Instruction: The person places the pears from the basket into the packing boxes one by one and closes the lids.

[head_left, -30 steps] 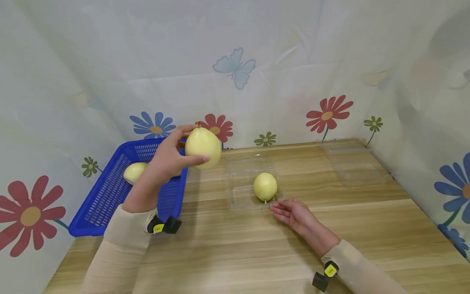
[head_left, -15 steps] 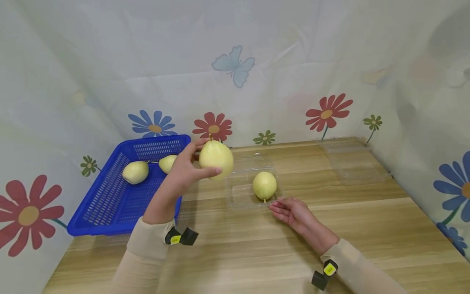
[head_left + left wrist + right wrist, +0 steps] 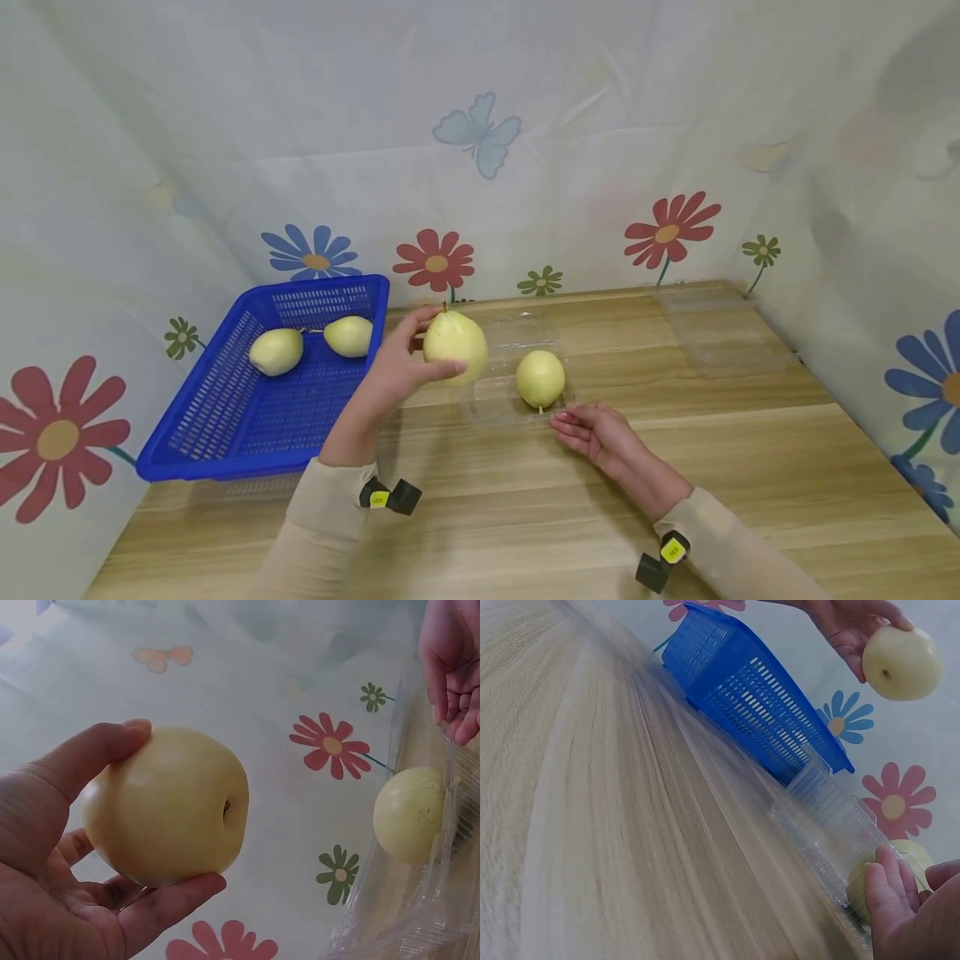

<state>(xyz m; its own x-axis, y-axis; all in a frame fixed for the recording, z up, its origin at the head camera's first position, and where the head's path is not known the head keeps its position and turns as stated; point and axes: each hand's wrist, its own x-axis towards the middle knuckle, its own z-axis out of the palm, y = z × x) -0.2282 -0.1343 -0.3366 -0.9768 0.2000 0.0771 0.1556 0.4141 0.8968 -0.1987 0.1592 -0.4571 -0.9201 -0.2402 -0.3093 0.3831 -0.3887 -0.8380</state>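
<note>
My left hand (image 3: pixel 392 367) grips a pale yellow pear (image 3: pixel 456 348) with its stem up. It is held in the air, thumb on the near side, and its base shows in the left wrist view. A clear plastic container (image 3: pixel 491 408) lies on the table below and to the right of it. One pear (image 3: pixel 540 379) sits in the container's right part, stem toward me. At the container's near right corner, my right hand (image 3: pixel 603 437) pinches the rim between thumb and curled fingers, as the left wrist view also shows.
A blue plastic basket (image 3: pixel 262 462) at the left holds two pears, one to the left (image 3: pixel 277 352) and another pear (image 3: pixel 349 337) by its right wall. A second clear container (image 3: pixel 727 333) lies at the table's back right. Flowered cloth walls surround the wooden table (image 3: pixel 480 533).
My left hand has carried its pear from above the basket to the right and down, toward the container. Both basket pears now show. The right hand has stayed at the container's corner.
</note>
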